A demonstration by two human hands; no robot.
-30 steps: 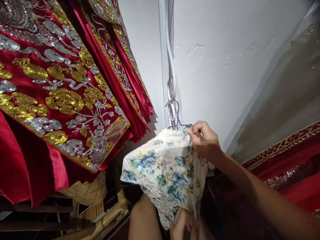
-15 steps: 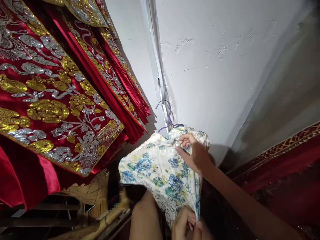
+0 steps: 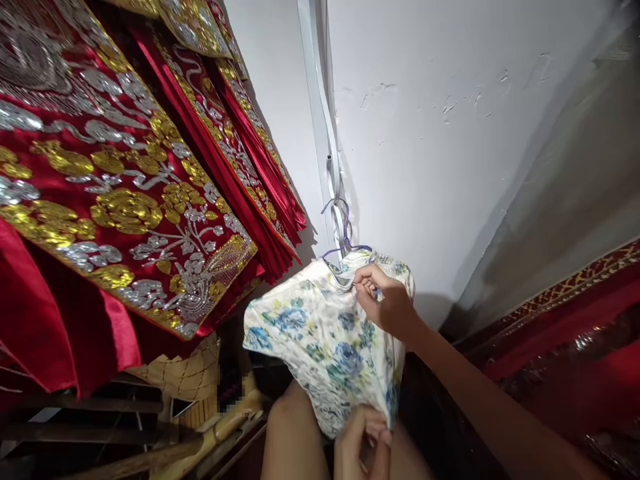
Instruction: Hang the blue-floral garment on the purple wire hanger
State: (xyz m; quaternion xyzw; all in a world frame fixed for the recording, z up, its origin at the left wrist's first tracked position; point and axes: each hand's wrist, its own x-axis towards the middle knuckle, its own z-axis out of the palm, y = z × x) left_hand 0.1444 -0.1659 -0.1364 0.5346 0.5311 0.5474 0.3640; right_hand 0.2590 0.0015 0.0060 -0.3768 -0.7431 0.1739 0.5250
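A white blouse with blue and green flowers [image 3: 335,340] hangs in front of my knees. Its neck sits on a thin purple hanger [image 3: 346,227]. My right hand [image 3: 384,300] pinches the cloth just below the collar, on the right side of the neck opening. Lower down, my left hand [image 3: 364,437] has the bottom corner of the front edge between thumb and fingers. The blouse's front is drawn taut between both hands. Its back and far sleeve are mostly hidden.
Red robes with gold and silver sequins [image 3: 200,247] hang at the left. A pale strip [image 3: 320,100] runs down the white wall [image 3: 425,167] behind the hanger. Bamboo furniture [image 3: 215,440] stands at lower left. Red cloth with a patterned border [image 3: 565,300] lies at the right.
My right hand's fingers have closed on the cloth near the collar, where they were looser before. My left hand keeps its hold on the lower corner. The view has shifted slightly.
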